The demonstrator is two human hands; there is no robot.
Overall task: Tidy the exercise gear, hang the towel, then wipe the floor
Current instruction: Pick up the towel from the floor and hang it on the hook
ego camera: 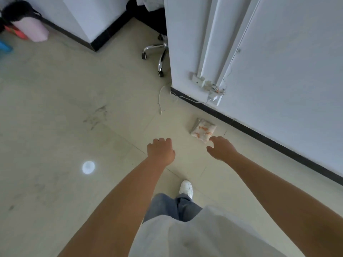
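Progress: early, by the look of it. Nothing in either hand, no towel in view, floor w/ dark scuff marks not wiped.
Left to do: prob. all three parts, gear, towel, floor. That's a guess from how things lie.
Left hand: out front over the floor, fingers curled under loosely, holding nothing.
Right hand: reaching fwd, fingers bent down and a bit apart, holding nothing, fingertips right at the near edge of the packet. Touching or just above? Can't tell.
Packet: small white pouch w/ orange print, flat on the floor near the black baseboard. Sealed-looking; contents not visible.
Gear: pink roll, maybe a mat, far top left by the wall, w/ black, red, blue bits beside it. Too small to name. Well apart from both hands.
Containers: no bin or basket seen.
Also there: chair base w/ wheels, loose white cable, bright light spot, white shoe.
Next, prob.: pick up the packet.
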